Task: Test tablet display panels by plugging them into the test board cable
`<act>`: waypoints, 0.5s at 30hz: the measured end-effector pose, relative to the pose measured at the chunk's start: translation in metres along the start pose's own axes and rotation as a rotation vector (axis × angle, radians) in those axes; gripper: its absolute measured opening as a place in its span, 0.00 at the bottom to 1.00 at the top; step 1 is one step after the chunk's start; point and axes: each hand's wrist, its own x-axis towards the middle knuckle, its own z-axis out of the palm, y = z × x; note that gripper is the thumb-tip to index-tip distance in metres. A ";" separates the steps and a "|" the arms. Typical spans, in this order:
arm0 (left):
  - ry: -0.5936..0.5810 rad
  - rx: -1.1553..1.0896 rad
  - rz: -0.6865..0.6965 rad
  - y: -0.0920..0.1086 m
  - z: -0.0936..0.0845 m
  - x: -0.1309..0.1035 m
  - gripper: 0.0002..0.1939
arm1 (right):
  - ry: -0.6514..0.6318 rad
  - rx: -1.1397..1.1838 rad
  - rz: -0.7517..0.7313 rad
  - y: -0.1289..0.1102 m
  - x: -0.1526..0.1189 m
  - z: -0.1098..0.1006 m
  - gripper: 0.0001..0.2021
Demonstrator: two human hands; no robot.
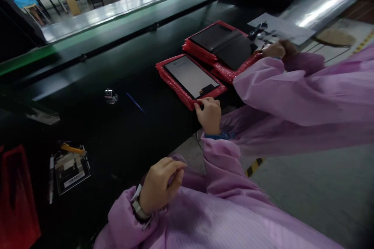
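My right hand (209, 114) pinches the near corner of a stack of red bubble-wrap bags (182, 95) on the black bench. On top of that stack lies a flat screen panel (191, 77) with a pale face, a dark border and a small gold connector at its near end. My left hand (160, 184), with a watch at the wrist, hovers in front of my body. Its fingers are loosely curled, thumb close to the index finger, and nothing shows between them.
Beside me a co-worker's hands (276, 49) are at more dark panels (222, 42) on red wrap. A blue pen (134, 103), a small metal counter (111, 96), a part with a yellow strip (72, 169), a white pen (51, 179) and red bags (19, 202) lie leftward.
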 end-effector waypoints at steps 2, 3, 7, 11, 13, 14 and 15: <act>-0.056 -0.096 -0.068 -0.001 0.002 0.010 0.10 | 0.003 0.011 0.001 -0.001 0.005 -0.002 0.14; -0.070 -0.151 -0.116 -0.002 0.002 0.016 0.10 | 0.007 0.021 -0.004 -0.003 0.008 -0.003 0.13; -0.011 -0.531 -0.370 -0.010 0.005 0.057 0.14 | 0.106 0.129 -0.077 -0.015 0.006 -0.015 0.14; 0.196 -0.967 -0.581 -0.028 0.020 0.117 0.26 | 0.049 0.199 -0.280 -0.032 -0.014 -0.036 0.14; 0.288 -1.005 -0.642 -0.038 0.031 0.143 0.24 | -0.086 0.212 -0.431 -0.038 -0.027 -0.045 0.14; 0.314 -0.998 -0.659 -0.043 0.036 0.152 0.23 | -0.155 0.222 -0.498 -0.040 -0.033 -0.048 0.15; 0.331 -0.987 -0.668 -0.048 0.040 0.160 0.22 | -0.211 0.237 -0.549 -0.041 -0.039 -0.050 0.15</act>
